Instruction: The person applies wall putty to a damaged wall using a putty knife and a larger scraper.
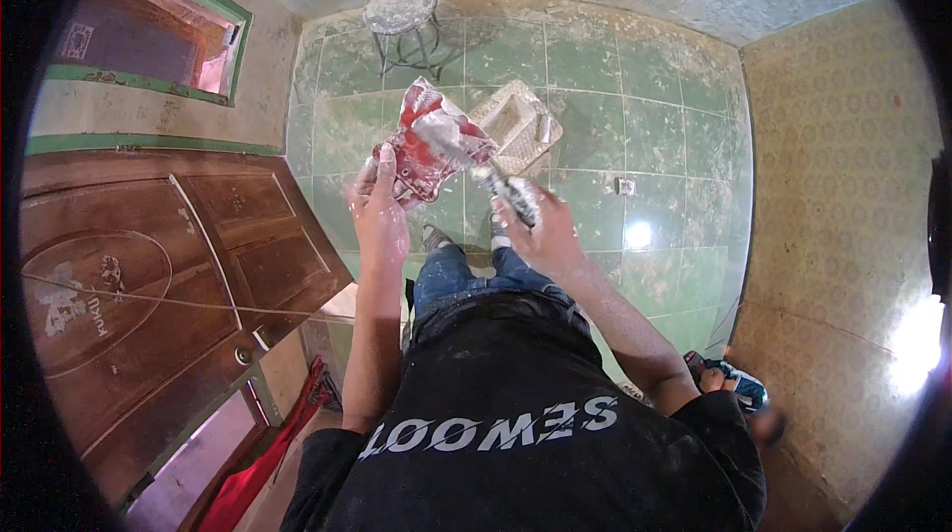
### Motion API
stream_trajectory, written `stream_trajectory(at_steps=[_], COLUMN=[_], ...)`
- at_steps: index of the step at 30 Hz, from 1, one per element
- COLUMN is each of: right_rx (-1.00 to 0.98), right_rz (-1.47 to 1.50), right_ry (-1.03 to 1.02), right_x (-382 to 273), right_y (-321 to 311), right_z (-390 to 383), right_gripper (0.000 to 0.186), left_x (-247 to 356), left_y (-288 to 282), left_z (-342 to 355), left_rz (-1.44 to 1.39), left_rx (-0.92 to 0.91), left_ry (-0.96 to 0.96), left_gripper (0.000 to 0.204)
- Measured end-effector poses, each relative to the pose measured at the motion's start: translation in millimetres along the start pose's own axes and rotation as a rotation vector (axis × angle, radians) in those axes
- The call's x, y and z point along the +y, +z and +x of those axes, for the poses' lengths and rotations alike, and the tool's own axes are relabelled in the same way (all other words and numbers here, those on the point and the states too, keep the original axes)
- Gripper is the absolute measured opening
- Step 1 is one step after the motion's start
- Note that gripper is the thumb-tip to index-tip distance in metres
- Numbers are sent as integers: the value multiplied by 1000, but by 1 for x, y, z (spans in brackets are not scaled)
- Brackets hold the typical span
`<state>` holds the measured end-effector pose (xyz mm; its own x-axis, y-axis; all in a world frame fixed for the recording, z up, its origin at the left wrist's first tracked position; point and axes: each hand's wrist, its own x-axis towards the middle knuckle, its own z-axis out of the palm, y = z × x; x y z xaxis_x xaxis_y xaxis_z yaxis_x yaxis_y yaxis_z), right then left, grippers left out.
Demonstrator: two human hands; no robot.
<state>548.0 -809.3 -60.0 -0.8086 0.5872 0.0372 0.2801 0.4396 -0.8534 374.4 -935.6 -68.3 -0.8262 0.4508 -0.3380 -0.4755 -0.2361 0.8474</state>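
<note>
My left hand [382, 205] grips a bent red plate [424, 161] smeared with white paste. My right hand [540, 235] is closed on a putty knife [512, 193] with a dark, white-smeared handle; its blurred blade reaches over the plate. Just beyond the plate, a cream rectangular tray or container [535, 140] lies on the green tiled floor [654, 135]. My legs and feet show beneath my hands.
A paste-spattered round stool [400, 6] stands by the far wall. A wooden door [149, 235] is left, a patterned wall [823, 185] right. A small object [625, 186] lies on the tiles, red cloth [243, 463] lower left. Someone in teal and black [746, 388] is lower right.
</note>
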Motion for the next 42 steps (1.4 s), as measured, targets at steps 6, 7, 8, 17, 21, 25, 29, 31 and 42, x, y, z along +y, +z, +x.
stream_trajectory(at_steps=[6, 7, 8, 17, 21, 25, 29, 31, 42], right_rx=[17, 14, 21, 49, 75, 22, 63, 63, 32], right_rz=[-152, -152, -68, -23, -81, 41, -83, -135, -93], right_ry=[-173, -177, -101, -19, -284, 19, -307, -314, -203], right_x=[15, 18, 21, 20, 31, 29, 26, 30, 26], right_y=[-14, -19, -25, -43, -59, -58, -79, -69, -85], right_z=[-20, -18, -15, -15, -18, -10, -8, -12, -5], right_gripper=[32, 32, 34, 32, 30, 32, 31, 30, 29], left_x=[-2, -5, -10, -12, 1, 0, -2, 2, 2], left_y=[20, 22, 23, 27, 49, 38, 37, 40, 33], left_z=[-11, -12, -12, -15, -25, -22, -21, -21, -22], left_rz=[-62, -63, -57, -92, -102, -90, -122, -135, -99], left_rx=[-56, -53, -40, -35, 21, 2, -11, -13, -41], left_ry=[-11, -8, -12, 20, -11, 16, 15, 2, 8], left_gripper=[26, 26, 26, 28, 26, 26, 25, 25, 25])
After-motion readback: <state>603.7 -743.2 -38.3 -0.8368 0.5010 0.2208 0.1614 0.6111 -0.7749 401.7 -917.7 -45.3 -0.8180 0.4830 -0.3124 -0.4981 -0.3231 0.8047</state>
